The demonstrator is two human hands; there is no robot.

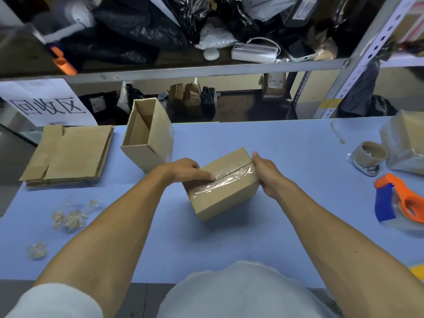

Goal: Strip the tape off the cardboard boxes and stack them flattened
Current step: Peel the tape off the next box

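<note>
The right hand [266,172] has its grip around the far right end of the taped box [223,183], with the thumb up on the top corner. It holds the box firm so it will not slide. The left hand [183,171] lies on top of the box, fingers out long and pressing at the near end of the clear tape [231,176]. It looks as if a fingertip is picking at the tape edge to get it started, but the shiny tape makes that hard to see. The box is turned at a slant, likely so the tape seam runs from one hand to the other.

The taped box sits on the blue counter [298,145], right in front of the person. Just behind the box and to its left stands an open box [146,136] with its top open. Farther left of the taped box lies the flat stack [68,153], where done boxes go. Near the left of the box, closer to the person, are crumpled tape bits [73,216], dropped out of the way. Well to the right of the box lie a tape roll [371,152] and an orange tape dispenser [401,198].
</note>
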